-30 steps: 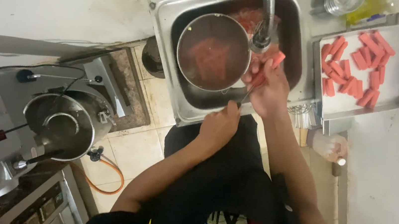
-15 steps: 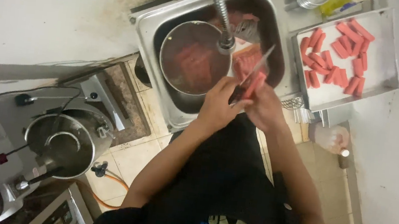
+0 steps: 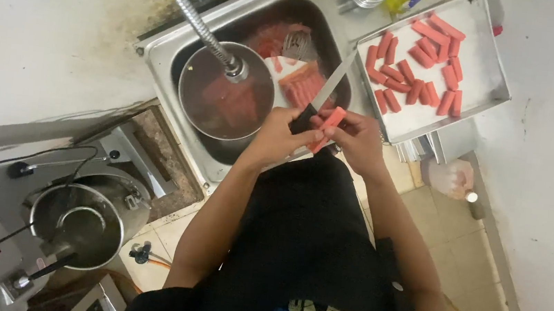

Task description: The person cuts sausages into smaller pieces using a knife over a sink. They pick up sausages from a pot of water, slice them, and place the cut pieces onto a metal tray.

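Note:
My left hand (image 3: 278,137) grips the dark handle of a knife (image 3: 332,82), whose blade points away over the steel sink (image 3: 163,52). My right hand (image 3: 357,138) holds a pink-red sausage (image 3: 328,124) right beside the knife handle, just above the sink's near edge. Inside the sink sit a round metal bowl (image 3: 227,94) of reddish water and more sausages (image 3: 303,82). A metal tray (image 3: 448,119) to the right of the sink carries several cut sausage pieces (image 3: 419,57).
A flexible metal tap hose (image 3: 186,6) hangs over the bowl. A machine with a steel mixing bowl (image 3: 78,223) stands at lower left on the floor. A plastic bag (image 3: 452,177) and a small bottle lie on the tiled floor by the white wall.
The view shifted, so the sink sits higher in frame. My right hand came down from the tap with the sausage, and my left hand took up the knife beside it.

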